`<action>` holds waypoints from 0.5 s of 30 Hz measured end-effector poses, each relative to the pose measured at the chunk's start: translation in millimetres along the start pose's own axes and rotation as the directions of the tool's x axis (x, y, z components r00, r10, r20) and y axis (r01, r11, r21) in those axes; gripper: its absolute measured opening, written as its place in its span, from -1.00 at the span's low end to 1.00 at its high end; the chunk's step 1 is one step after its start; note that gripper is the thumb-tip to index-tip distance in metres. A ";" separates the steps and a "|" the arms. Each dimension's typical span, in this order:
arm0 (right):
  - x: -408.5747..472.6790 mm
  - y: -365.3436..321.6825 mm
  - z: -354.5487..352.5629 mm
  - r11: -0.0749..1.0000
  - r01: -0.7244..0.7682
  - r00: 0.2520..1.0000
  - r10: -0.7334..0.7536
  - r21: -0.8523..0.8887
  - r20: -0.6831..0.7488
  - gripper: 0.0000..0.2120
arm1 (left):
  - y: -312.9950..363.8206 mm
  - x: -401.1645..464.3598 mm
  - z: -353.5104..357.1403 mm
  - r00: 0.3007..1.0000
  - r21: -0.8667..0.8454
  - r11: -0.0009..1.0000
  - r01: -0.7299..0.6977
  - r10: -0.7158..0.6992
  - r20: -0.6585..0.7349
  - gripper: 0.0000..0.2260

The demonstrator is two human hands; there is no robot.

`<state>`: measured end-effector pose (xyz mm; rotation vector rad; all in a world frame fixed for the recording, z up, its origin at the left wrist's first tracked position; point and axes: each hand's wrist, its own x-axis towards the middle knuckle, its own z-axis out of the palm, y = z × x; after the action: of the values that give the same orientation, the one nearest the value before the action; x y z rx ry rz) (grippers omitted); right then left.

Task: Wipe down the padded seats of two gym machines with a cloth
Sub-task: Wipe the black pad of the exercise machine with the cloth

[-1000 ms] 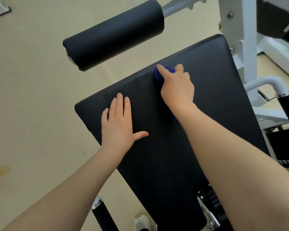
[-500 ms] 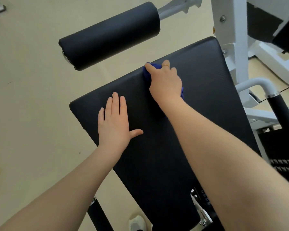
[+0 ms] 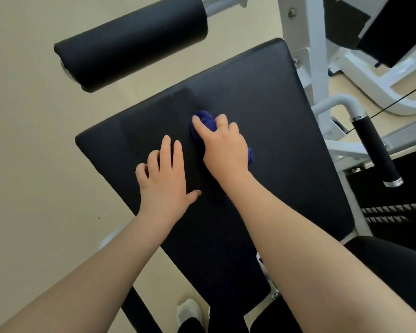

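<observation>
The right hand (image 3: pixel 223 147) has drawn the bunched cloth (image 3: pixel 203 121) back from the padded seat (image 3: pixel 274 140)'s far edge, fingers curled round it; unwiped pad lies nearer, beside the flat left hand (image 3: pixel 163 179).

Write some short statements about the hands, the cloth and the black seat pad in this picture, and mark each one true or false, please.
1. The right hand holds a blue cloth against the black seat pad. True.
2. The left hand holds a spray bottle. False: it holds nothing and rests on the pad with its fingers extended.
3. The cloth lies on the roller pad. False: it is on the flat seat pad, under the right hand.
4. The roller pad lies beyond the far edge of the seat pad. True.
5. The machine frame is red. False: it is white.
</observation>
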<state>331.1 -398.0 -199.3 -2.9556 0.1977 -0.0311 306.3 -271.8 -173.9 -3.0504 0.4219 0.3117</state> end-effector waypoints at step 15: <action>-56.9 19.4 9.6 1.000 -0.001 1.000 0.001 0.005 -0.003 -0.37 | 13.8 -4.9 15.1 0.984 0.169 0.970 -0.174 0.166 0.062 0.10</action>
<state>272.5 -407.6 -212.7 -2.9510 0.1989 -0.0357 295.0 -282.6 -188.0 -2.8363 0.6719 0.3340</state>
